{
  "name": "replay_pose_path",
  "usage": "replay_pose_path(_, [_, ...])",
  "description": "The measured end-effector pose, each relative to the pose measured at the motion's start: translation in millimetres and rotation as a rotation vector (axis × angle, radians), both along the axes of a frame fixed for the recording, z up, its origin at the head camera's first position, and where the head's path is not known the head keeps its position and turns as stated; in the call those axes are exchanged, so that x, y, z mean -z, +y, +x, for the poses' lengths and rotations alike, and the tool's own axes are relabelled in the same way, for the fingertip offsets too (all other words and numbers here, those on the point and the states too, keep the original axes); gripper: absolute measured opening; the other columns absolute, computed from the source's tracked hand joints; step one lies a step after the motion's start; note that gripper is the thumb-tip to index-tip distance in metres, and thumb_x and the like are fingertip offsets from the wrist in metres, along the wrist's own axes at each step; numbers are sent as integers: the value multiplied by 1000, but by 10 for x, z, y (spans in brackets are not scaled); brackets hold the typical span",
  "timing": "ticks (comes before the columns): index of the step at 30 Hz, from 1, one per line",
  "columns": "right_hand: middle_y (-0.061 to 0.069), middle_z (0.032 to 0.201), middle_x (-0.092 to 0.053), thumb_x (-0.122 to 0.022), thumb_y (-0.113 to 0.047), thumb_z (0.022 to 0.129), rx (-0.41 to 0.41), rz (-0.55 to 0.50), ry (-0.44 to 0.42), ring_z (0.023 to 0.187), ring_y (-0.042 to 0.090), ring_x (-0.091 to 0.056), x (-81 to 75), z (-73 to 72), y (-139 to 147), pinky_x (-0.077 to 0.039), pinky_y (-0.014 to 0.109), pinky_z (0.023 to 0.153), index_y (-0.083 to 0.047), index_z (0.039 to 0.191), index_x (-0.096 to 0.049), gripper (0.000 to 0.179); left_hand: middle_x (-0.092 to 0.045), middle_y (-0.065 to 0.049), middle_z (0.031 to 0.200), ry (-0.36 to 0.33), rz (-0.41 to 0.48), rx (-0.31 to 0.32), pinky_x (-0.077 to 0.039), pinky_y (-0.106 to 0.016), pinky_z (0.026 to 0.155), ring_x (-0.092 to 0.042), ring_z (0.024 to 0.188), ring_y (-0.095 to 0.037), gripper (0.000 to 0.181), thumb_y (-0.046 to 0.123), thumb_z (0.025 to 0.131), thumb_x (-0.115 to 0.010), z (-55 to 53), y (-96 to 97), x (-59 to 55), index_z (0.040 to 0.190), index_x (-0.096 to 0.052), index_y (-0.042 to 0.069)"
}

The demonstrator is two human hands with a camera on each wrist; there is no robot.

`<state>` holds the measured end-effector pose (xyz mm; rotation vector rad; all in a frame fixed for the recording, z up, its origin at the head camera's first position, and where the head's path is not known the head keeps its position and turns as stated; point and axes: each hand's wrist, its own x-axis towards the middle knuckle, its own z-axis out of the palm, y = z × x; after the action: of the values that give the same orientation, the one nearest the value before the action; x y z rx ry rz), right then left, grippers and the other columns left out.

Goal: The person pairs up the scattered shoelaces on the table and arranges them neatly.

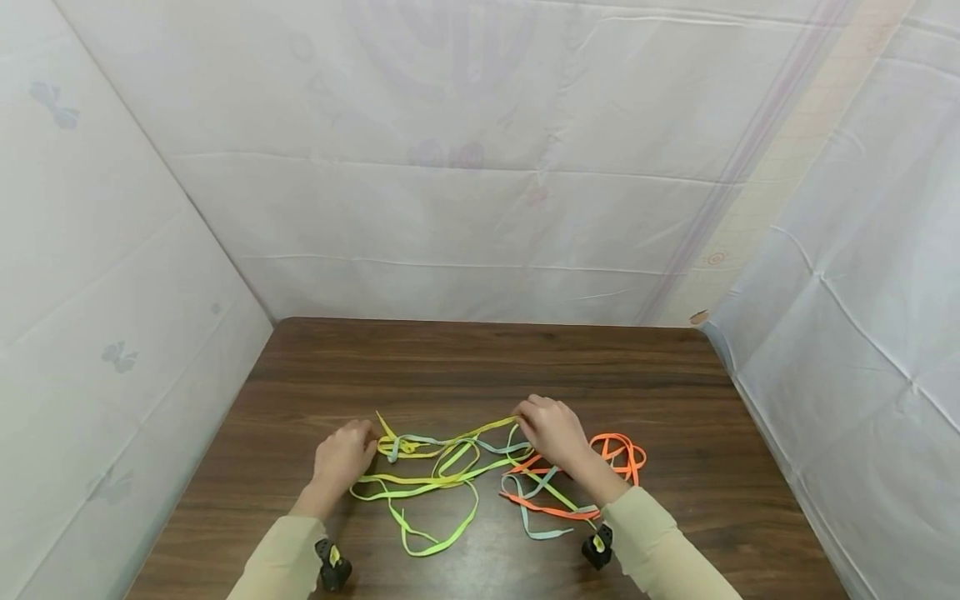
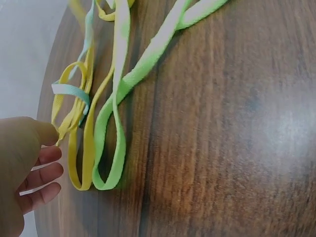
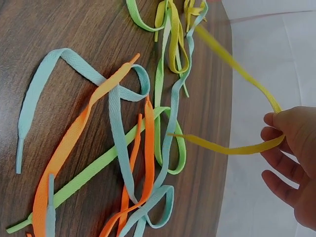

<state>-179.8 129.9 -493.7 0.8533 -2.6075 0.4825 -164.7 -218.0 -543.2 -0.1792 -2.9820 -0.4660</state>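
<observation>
Several flat shoelaces lie tangled together between and under the two hands. My right hand (image 1: 555, 429) pinches a yellow shoelace (image 3: 239, 71) between thumb and fingers, its tipped end hanging below the grip in the right wrist view. From there the lace runs left to a looped, knotted bunch. At that bunch, my left hand (image 1: 343, 457) pinches the yellow lace with thumb and index finger, the other fingers loosely bent. A light blue shoelace (image 2: 71, 90) crosses the yellow loops close to the left fingertips. A lime green shoelace (image 2: 140, 69) lies folded beside them.
An orange shoelace (image 1: 633, 450) crosses the light blue and green laces beneath the right forearm. The brown wooden table (image 1: 480, 358) meets white patterned sheeting (image 1: 480, 208) at its back and sides. A black wrist camera (image 1: 333, 567) sits by the left sleeve.
</observation>
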Motion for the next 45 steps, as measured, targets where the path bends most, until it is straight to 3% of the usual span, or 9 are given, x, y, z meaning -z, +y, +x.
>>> replay_pose_path(5, [-4, 75, -61, -67, -14, 83, -7, -8, 20, 57, 6, -52, -11, 2, -9, -40, 20, 51, -15, 87, -70, 4, -59, -2, 76, 63, 17, 13, -39, -28, 45, -50, 58, -13, 8, 9, 77, -68, -17, 11, -10, 84, -63, 10])
replay_pose_path(9, [-6, 76, -62, -67, -14, 83, -13, -18, 28, 59, 6, -53, -41, 6, -28, -41, 21, 52, -15, 88, -69, 5, -59, -1, 77, 99, 26, 56, -41, -28, 48, -51, 61, -13, 12, 9, 76, -69, -36, 76, -39, 86, -64, 9])
replay_pose_path(16, [-6, 78, -64, -67, -12, 83, -31, -20, 34, 60, 6, -53, -91, -1, -56, -43, 22, 53, -15, 91, -67, 8, -65, -7, 96, 66, 42, 164, -50, -35, 61, -61, 79, -22, 25, 12, 77, -71, -24, 304, -117, 100, -65, 7])
replay_pose_path(24, [-5, 76, -63, -66, -11, 84, -33, -12, 35, 60, 6, -53, -125, -9, -62, -44, 23, 54, -14, 88, -66, 5, -64, -7, 104, 19, 46, 284, -51, -39, 73, -61, 93, -24, 31, 19, 78, -72, -25, 568, -73, 107, -65, 8])
replay_pose_path(33, [-4, 76, -62, -68, -11, 82, -44, -32, 76, 61, 6, -53, -178, -16, -66, -45, 22, 55, -14, 88, -66, 7, -64, -1, 91, 51, 41, 358, -48, -33, 66, -58, 80, -16, 19, 20, 78, -72, -27, 783, 77, 95, -68, 12])
replay_pose_path(37, [-5, 77, -61, -68, -11, 82, -37, -36, 73, 62, 6, -52, -189, -16, -55, -44, 22, 55, -15, 88, -66, 8, -60, 5, 77, 102, 17, 357, -45, -29, 61, -54, 69, -11, 7, 17, 76, -73, -24, 832, 108, 79, -67, 16])
replay_pose_path(41, [-5, 78, -60, -69, -11, 81, -4, -28, 44, 63, 6, -51, -187, -16, -33, -44, 22, 56, -16, 89, -66, 10, -51, 11, 67, 113, -11, 334, -38, -25, 56, -44, 59, -6, 17, 15, 78, -70, -22, 848, 101, 68, -58, 20])
replay_pose_path(45, [-4, 79, -60, -69, -10, 81, 5, -35, 21, 63, 6, -51, -189, -24, -19, -44, 23, 56, -16, 89, -66, 10, -49, 11, 65, 101, -21, 315, -37, -25, 54, -41, 56, -5, 18, 13, 80, -67, -17, 833, 79, 68, -55, 21])
